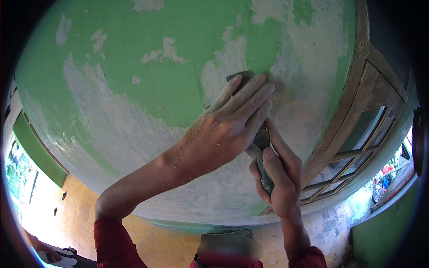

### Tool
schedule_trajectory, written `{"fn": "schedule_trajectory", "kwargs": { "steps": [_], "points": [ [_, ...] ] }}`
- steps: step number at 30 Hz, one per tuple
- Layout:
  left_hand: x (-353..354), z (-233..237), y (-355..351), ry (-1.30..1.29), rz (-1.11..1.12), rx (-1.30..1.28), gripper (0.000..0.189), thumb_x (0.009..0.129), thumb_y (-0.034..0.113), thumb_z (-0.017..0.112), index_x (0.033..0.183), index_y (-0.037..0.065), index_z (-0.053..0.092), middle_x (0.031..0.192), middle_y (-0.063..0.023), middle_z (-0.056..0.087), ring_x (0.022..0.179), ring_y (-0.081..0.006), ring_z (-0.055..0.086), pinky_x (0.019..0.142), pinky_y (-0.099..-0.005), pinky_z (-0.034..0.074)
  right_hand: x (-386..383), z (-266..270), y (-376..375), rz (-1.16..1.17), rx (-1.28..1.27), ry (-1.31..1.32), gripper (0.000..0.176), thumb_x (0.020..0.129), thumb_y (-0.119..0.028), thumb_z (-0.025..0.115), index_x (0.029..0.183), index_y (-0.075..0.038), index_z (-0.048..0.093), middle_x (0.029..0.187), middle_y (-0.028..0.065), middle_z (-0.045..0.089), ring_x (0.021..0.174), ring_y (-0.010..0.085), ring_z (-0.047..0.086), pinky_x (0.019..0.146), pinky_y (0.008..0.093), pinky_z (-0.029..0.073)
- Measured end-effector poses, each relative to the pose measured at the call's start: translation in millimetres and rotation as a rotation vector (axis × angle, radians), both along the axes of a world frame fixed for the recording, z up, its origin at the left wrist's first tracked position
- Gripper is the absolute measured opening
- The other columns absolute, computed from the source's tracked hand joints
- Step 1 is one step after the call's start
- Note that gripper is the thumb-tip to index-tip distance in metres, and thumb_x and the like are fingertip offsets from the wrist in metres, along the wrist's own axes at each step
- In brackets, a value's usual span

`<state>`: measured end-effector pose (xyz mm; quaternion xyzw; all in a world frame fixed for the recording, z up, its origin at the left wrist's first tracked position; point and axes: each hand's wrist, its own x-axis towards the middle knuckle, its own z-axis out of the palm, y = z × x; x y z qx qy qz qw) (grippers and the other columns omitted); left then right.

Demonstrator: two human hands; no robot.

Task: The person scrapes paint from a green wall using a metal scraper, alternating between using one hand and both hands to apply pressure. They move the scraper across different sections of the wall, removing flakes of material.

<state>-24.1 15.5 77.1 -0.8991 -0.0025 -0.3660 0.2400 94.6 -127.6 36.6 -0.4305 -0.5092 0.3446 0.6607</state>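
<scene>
A scraper (264,171) with a dark green handle and a flat metal blade lies against the wall (147,89), whose green paint is partly stripped to pale plaster. My right hand (281,178) is wrapped round its handle, the thumb on top. Across the blade rests my left hand (232,118), its fingers stretched out and pressing it towards the wall; the blade's edge shows just beyond the fingertips. Small paint flakes cling to my left hand and forearm.
To the right of the wall's painted face stands a wooden window frame (342,118) with glass panes. Below is a yellowish tiled floor (85,210). A dark flat object (228,234) sits near the wall's foot. Bright openings show at both sides.
</scene>
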Motion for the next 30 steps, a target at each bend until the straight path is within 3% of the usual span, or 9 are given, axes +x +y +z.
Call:
{"fn": "schedule_trajectory", "kwargs": {
  "steps": [13,18,21,26,30],
  "points": [
    [-3,11,4,0.054,-0.045,0.038,0.049,0.094,0.009,0.061,0.14,-0.007,0.054,0.156,-0.0229,0.044,0.148,-0.0392,0.039,0.12,-0.0619,0.034,-6,1,-4,-0.031,0.036,0.01,0.056,0.107,-0.013,0.04,0.16,0.001,0.03,0.072,0.0009,0.053,0.045,0.0025,0.035,0.042,0.0207,0.029],
    [-4,10,6,0.046,-0.109,-0.007,0.051,0.09,0.005,0.063,0.138,-0.006,0.054,0.156,-0.0218,0.044,0.147,-0.0395,0.04,0.121,-0.0601,0.034,-10,4,-1,-0.047,0.053,0.009,0.056,0.107,-0.014,0.04,0.16,0.001,0.03,0.069,0.0006,0.053,0.046,0.0021,0.035,0.042,0.0208,0.03],
    [-4,35,8,0.033,-0.068,0.036,0.053,0.089,0.006,0.064,0.139,-0.007,0.053,0.157,-0.0211,0.043,0.148,-0.0392,0.039,0.121,-0.0596,0.033,-10,12,5,-0.056,0.101,-0.024,0.056,0.107,-0.013,0.041,0.159,0.001,0.03,0.069,0.0003,0.053,0.047,0.002,0.036,0.041,0.0208,0.03],
    [-2,14,6,0.047,-0.137,-0.013,0.058,0.085,-0.005,0.062,0.142,-0.007,0.051,0.158,-0.02,0.043,0.15,-0.0389,0.036,0.121,-0.0594,0.033,-13,3,-4,-0.059,0.005,0.031,0.055,0.107,-0.014,0.041,0.16,-0.001,0.032,0.07,-0.0002,0.052,0.047,0.0022,0.036,0.041,0.0201,0.031],
    [-1,38,10,0.051,-0.087,0.037,0.062,0.086,0.0,0.064,0.146,-0.005,0.048,0.16,-0.0206,0.041,0.15,-0.0397,0.036,0.121,-0.061,0.032,-10,16,15,-0.073,0.122,0.035,0.056,0.106,-0.013,0.043,0.16,-0.002,0.032,0.071,-0.0006,0.052,0.048,0.0013,0.037,0.041,0.0201,0.031]
  ]
}}
